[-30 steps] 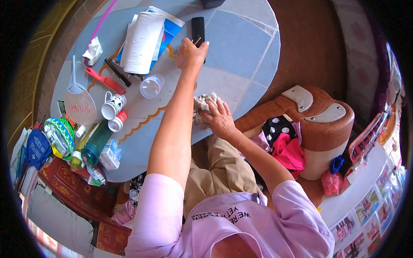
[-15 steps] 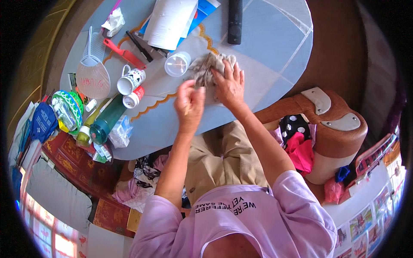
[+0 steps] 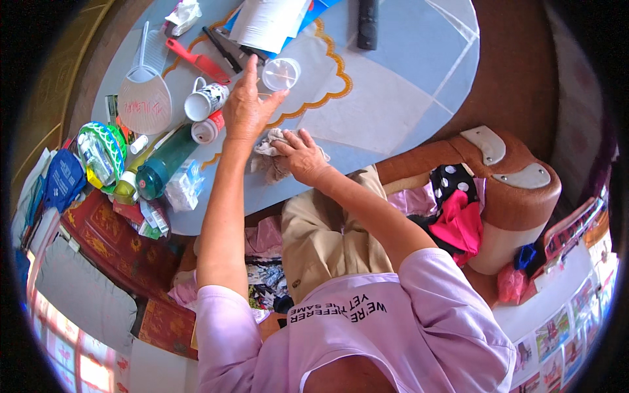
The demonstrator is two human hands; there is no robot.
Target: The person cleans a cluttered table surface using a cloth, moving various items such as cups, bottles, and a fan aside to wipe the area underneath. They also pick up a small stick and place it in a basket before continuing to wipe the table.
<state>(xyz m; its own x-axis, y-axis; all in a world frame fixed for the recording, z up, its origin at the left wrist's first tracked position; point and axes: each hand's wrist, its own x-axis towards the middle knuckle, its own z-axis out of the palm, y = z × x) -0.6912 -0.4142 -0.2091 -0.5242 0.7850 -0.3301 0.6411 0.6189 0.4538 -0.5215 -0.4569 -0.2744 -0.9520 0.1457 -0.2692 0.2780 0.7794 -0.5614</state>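
From where I stand, closest to the person's lap, the right hand lies palm down over a bunched greyish cloth near the desk's edge; whether its fingers grip the cloth, I can't tell. A little farther, the left hand is unclenched and free, thumb and forefinger spread beside a clear plastic cup. Left of that hand sits a patterned white mug. Beyond are a white paper roll and a black remote.
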